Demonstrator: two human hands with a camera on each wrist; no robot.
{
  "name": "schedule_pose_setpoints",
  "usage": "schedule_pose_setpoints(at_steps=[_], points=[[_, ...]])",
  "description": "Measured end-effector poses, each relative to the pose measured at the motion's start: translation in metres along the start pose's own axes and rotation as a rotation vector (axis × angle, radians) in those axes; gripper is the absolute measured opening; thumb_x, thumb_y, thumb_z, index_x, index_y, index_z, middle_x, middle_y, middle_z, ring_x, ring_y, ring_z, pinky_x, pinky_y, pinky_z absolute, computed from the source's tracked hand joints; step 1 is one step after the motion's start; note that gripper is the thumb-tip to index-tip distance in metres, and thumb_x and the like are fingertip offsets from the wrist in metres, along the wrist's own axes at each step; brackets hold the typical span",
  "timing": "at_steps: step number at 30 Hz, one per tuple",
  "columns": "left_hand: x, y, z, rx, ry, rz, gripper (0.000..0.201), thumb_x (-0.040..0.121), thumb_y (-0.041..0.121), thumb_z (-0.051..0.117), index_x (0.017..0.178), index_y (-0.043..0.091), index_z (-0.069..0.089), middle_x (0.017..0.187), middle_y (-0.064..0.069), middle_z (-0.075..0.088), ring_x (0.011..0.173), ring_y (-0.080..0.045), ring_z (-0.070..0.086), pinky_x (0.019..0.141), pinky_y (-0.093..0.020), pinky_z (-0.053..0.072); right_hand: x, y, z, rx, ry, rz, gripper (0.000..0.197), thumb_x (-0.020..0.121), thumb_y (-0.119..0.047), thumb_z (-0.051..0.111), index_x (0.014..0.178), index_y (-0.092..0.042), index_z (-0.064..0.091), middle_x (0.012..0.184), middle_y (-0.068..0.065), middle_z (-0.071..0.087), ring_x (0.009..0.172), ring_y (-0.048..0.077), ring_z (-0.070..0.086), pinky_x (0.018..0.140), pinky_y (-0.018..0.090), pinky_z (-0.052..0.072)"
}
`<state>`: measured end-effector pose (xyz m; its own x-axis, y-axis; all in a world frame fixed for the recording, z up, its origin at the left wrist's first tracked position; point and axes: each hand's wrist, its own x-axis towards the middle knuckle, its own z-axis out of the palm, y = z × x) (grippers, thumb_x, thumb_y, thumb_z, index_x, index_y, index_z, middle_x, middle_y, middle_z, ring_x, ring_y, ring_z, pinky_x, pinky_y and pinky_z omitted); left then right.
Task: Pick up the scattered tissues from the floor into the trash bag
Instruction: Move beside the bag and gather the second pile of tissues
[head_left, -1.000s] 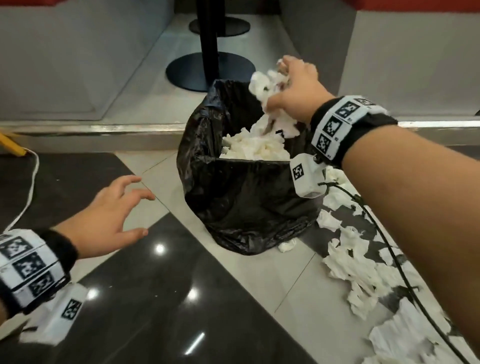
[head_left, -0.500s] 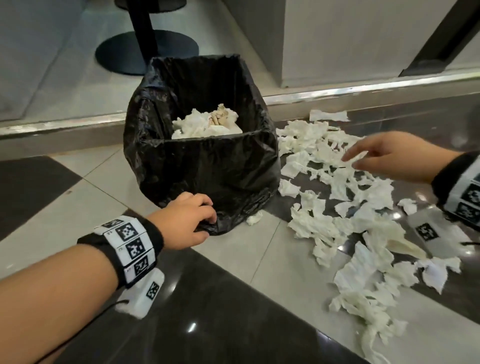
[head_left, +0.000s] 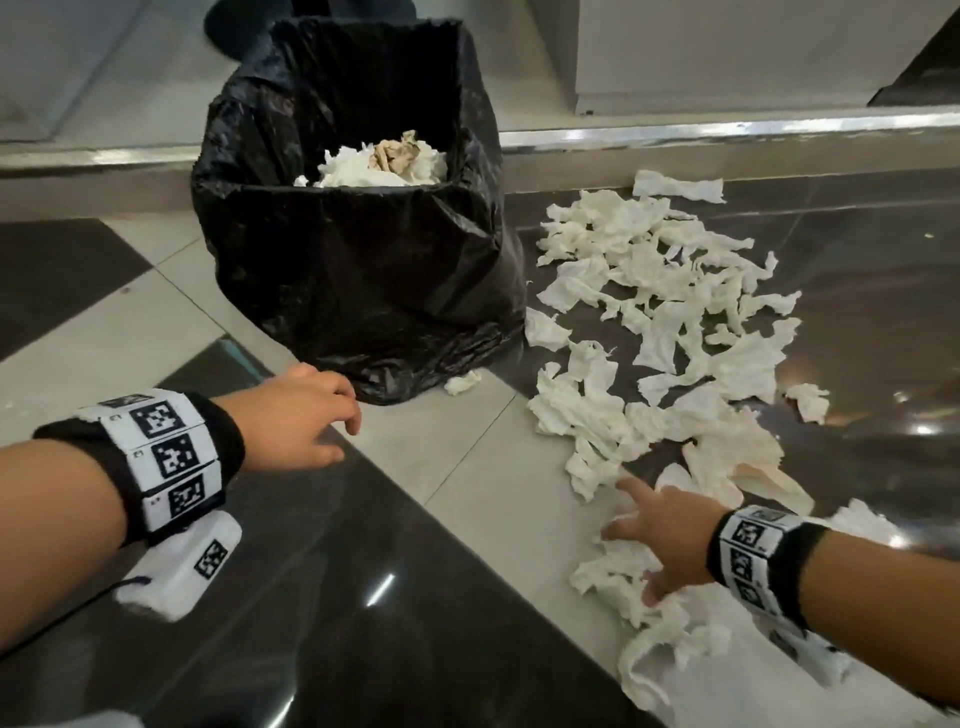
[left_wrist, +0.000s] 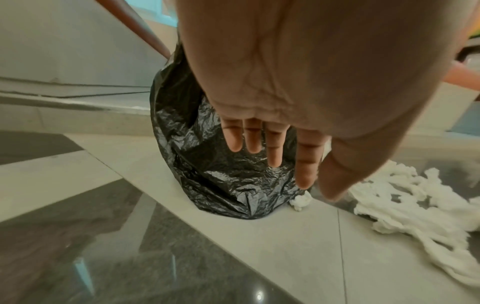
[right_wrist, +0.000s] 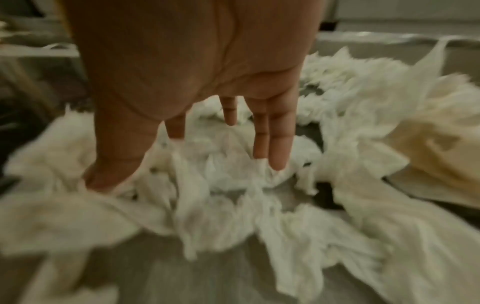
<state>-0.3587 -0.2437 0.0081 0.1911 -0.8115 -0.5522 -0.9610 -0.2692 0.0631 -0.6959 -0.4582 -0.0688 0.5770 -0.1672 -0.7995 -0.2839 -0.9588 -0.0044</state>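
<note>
A black trash bag (head_left: 358, 280) stands open on the floor, part filled with white tissues (head_left: 384, 166). Several torn white tissues (head_left: 660, 312) lie scattered on the floor to its right. My right hand (head_left: 654, 535) is spread flat on the nearest tissues (right_wrist: 233, 174), fingers (right_wrist: 278, 148) straight and touching them, the thumb pressing the pile at the left. My left hand (head_left: 296, 415) hovers open just in front of the bag's base (left_wrist: 228, 181), fingers (left_wrist: 275, 148) straight and empty. One small tissue scrap (head_left: 462, 382) sits by the bag's foot.
The floor is glossy black and pale tiles (head_left: 311, 597). A raised metal-edged step (head_left: 727, 135) runs behind the bag, with a grey wall panel above and a dark table base (head_left: 228, 26) behind the bag. A cable hangs from my left wrist camera.
My right hand let its tissues go into the bag, swung right and came down onto the near pile. My left hand moved up to the bag's base. My view shifted right.
</note>
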Motion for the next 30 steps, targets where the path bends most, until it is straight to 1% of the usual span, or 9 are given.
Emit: schedule_pose_setpoints(at_steps=[5, 9, 11, 15, 17, 19, 24, 27, 30], points=[[-0.011, 0.03, 0.004, -0.009, -0.059, -0.084, 0.031, 0.085, 0.045, 0.054, 0.114, 0.038, 0.052, 0.134, 0.011, 0.039, 0.122, -0.017, 0.032, 0.104, -0.04, 0.038, 0.023, 0.002, -0.007, 0.111, 0.115, -0.071, 0.025, 0.084, -0.016, 0.052, 0.11, -0.016, 0.051, 0.119, 0.012, 0.046, 0.099, 0.028, 0.058, 0.076, 0.03, 0.043], [-0.019, 0.058, -0.005, -0.067, -0.103, -0.113, 0.03, 0.084, 0.046, 0.054, 0.113, 0.038, 0.052, 0.133, 0.008, 0.04, 0.122, -0.019, 0.032, 0.105, -0.041, 0.036, 0.015, 0.019, -0.041, 0.551, 0.327, 0.045, 0.024, 0.079, 0.003, 0.038, 0.087, -0.02, 0.04, 0.075, 0.001, 0.049, 0.066, 0.02, 0.048, 0.055, 0.025, 0.03], [-0.016, 0.078, -0.011, -0.116, -0.092, -0.086, 0.029, 0.085, 0.045, 0.054, 0.112, 0.036, 0.053, 0.133, 0.007, 0.041, 0.121, -0.02, 0.032, 0.105, -0.04, 0.035, 0.007, 0.027, -0.056, 0.775, 0.433, 0.036, 0.036, 0.08, 0.005, 0.035, 0.093, -0.026, 0.046, 0.08, 0.002, 0.052, 0.064, 0.022, 0.05, 0.053, 0.025, 0.035], [0.017, 0.115, -0.004, -0.086, -0.045, 0.021, 0.03, 0.084, 0.038, 0.054, 0.113, 0.031, 0.053, 0.133, 0.006, 0.042, 0.119, -0.021, 0.036, 0.1, -0.037, 0.038, -0.002, 0.038, -0.078, 0.974, 0.572, 0.02, 0.022, 0.087, -0.015, 0.057, 0.108, -0.02, 0.059, 0.109, -0.001, 0.048, 0.093, 0.014, 0.05, 0.078, 0.02, 0.037], [0.038, 0.122, 0.007, -0.07, -0.038, 0.056, 0.036, 0.084, 0.035, 0.053, 0.119, 0.03, 0.05, 0.133, 0.003, 0.043, 0.118, -0.023, 0.038, 0.099, -0.04, 0.039, -0.006, 0.036, -0.081, 0.972, 0.645, 0.002, 0.017, 0.078, -0.024, 0.073, 0.087, -0.02, 0.06, 0.092, -0.006, 0.054, 0.08, 0.007, 0.052, 0.07, 0.009, 0.037], [0.056, 0.124, 0.014, -0.094, -0.022, 0.046, 0.042, 0.083, 0.032, 0.053, 0.124, 0.03, 0.046, 0.131, 0.002, 0.044, 0.117, -0.025, 0.038, 0.098, -0.042, 0.04, -0.012, 0.035, -0.081, 0.851, 0.683, 0.039, 0.031, 0.069, -0.029, 0.081, 0.069, -0.025, 0.05, 0.081, -0.006, 0.054, 0.075, 0.011, 0.049, 0.064, 0.017, 0.035], [0.106, 0.143, 0.017, -0.225, 0.032, 0.011, 0.058, 0.08, 0.026, 0.053, 0.134, 0.035, 0.035, 0.136, -0.004, 0.037, 0.124, -0.034, 0.034, 0.097, -0.043, 0.042, -0.043, 0.036, -0.069, 0.756, 0.693, 0.117, 0.009, 0.079, 0.0, 0.06, 0.072, -0.004, 0.059, 0.084, 0.009, 0.061, 0.083, 0.028, 0.057, 0.069, 0.031, 0.041], [0.137, 0.17, 0.012, -0.242, 0.048, 0.033, 0.076, 0.077, 0.03, 0.059, 0.139, 0.046, 0.019, 0.153, -0.01, 0.015, 0.132, -0.042, 0.025, 0.102, -0.049, 0.039, -0.054, 0.038, -0.058, 0.852, 0.69, 0.183, 0.021, 0.079, 0.004, 0.057, 0.08, -0.017, 0.057, 0.095, 0.004, 0.065, 0.085, 0.02, 0.058, 0.063, 0.016, 0.042], [0.16, 0.196, 0.011, -0.193, 0.0, 0.084, 0.104, 0.064, 0.054, 0.074, 0.137, 0.056, 0.001, 0.157, -0.008, -0.008, 0.14, -0.047, 0.006, 0.109, -0.059, 0.027, -0.063, 0.041, -0.05, 0.889, 0.681, 0.223, 0.037, 0.076, 0.005, 0.056, 0.071, -0.031, 0.048, 0.083, 0.007, 0.065, 0.074, 0.024, 0.06, 0.058, 0.026, 0.046]])
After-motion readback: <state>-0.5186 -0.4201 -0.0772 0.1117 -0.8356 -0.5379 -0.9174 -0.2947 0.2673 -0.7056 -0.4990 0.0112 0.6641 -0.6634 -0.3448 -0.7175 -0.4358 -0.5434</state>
